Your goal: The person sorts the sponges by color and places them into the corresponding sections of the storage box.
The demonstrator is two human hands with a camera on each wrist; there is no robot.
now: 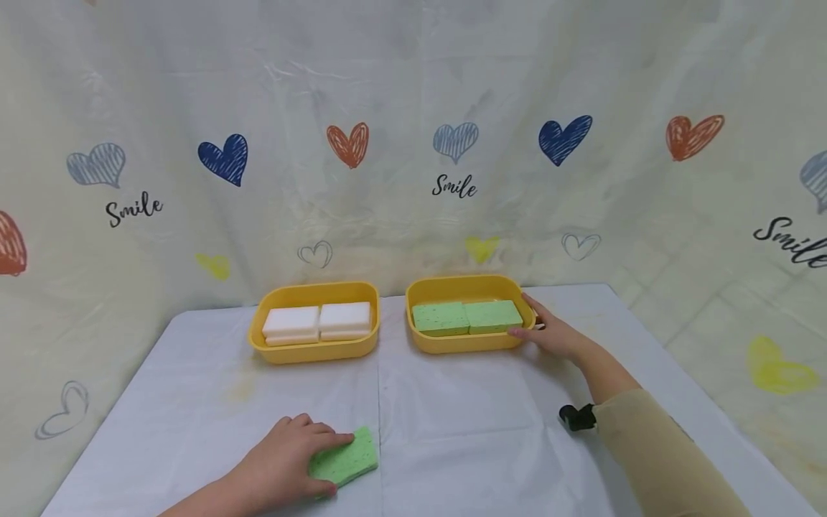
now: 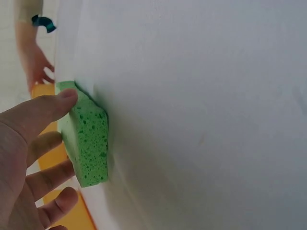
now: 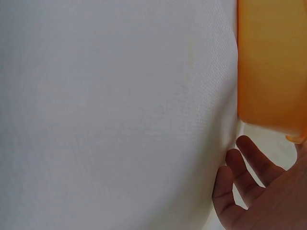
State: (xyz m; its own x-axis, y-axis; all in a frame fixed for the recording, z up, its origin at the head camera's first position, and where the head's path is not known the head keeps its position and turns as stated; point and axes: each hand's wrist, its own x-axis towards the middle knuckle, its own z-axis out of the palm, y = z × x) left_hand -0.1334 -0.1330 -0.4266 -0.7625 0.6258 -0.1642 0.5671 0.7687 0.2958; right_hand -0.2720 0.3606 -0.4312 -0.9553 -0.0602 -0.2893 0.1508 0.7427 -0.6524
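A green sponge lies at the front of the white-covered table, where my left hand holds it between thumb and fingers. In the left wrist view the thumb lies across one side of the porous sponge. My right hand grips the right end of a yellow tub, its thumb at the front rim and a finger round the far corner. Two green sponges lie side by side in that tub. In the right wrist view, the other fingers of my right hand are spread below the tub.
To the left stands a second yellow tub with white sponges stacked in two side-by-side piles. A white cloth covers the table. Behind it hangs a curtain printed with hearts. A dark strap sits at the right sleeve's cuff.
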